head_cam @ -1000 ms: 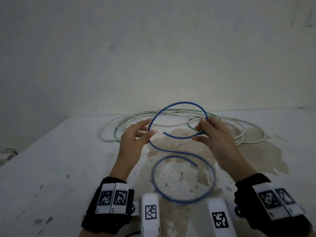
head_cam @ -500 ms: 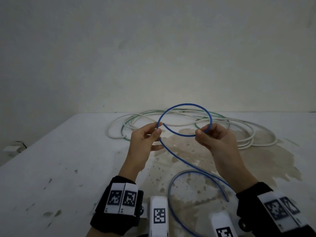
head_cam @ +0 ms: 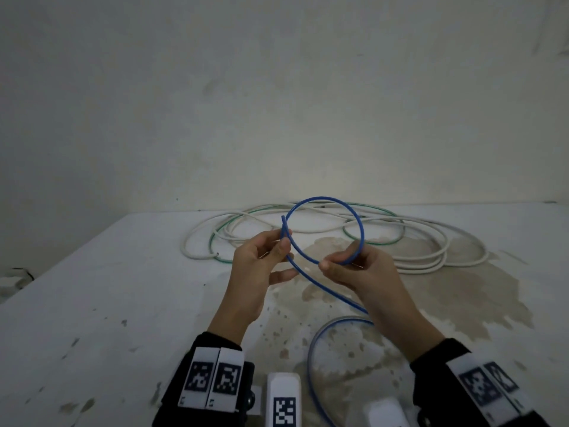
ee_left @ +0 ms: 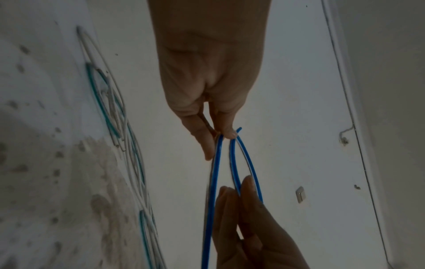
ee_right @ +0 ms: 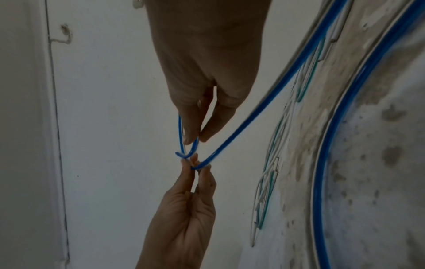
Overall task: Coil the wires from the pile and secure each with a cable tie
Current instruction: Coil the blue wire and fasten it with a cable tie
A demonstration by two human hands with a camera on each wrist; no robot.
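Observation:
A blue wire (head_cam: 326,198) forms one raised loop between my hands above the white table (head_cam: 92,303). My left hand (head_cam: 281,241) pinches the loop where the wire's free end crosses it, and the short end sticks up past the thumb. My right hand (head_cam: 338,261) pinches the loop's lower right side. From the left hand, the rest of the blue wire runs down under my right forearm to an arc on the table. The left wrist view shows the left hand (ee_left: 218,134) pinching the blue strands (ee_left: 212,182). The right wrist view shows the right hand (ee_right: 195,134) pinching the loop (ee_right: 253,112).
A loose pile of white and green wires (head_cam: 415,241) lies at the back of the table, just beyond my hands. A brown stain (head_cam: 446,297) spreads under and right of them. A wall stands behind the table. The table's left edge runs diagonally.
My hands have come closer together and the held loop has closed. The free end now sticks up past my left thumb. The blue coil on the table has been drawn out into an arc.

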